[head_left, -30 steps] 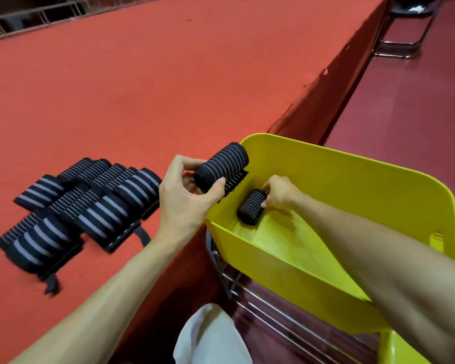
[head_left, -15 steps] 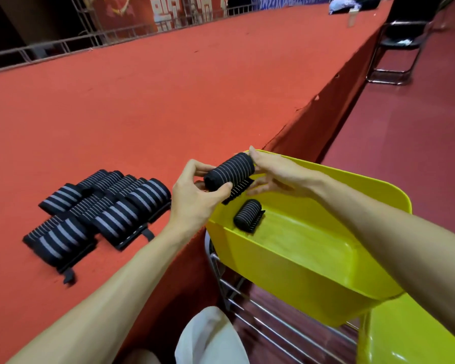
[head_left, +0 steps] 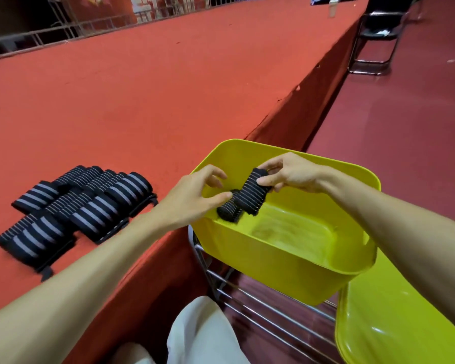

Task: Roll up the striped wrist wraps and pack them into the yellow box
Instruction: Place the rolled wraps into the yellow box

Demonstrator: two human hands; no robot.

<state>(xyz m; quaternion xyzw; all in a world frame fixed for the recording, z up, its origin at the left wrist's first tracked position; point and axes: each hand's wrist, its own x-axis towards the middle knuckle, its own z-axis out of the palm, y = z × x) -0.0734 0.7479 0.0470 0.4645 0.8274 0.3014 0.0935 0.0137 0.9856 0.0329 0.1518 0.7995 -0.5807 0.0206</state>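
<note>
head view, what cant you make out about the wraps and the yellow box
- First roll: its upper end is behind the second roll held in the right hand.
- Wrap pile: blurred and overlapping, count unclear.
- Yellow box: the near wall hides the near floor.

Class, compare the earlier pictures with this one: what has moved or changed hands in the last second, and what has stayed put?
The rolled wrap passed from the left hand, now open, to the right hand, which lowers it into the yellow box beside the first roll, released a second ago. The pile of wraps on the red surface stayed as it was.
</note>
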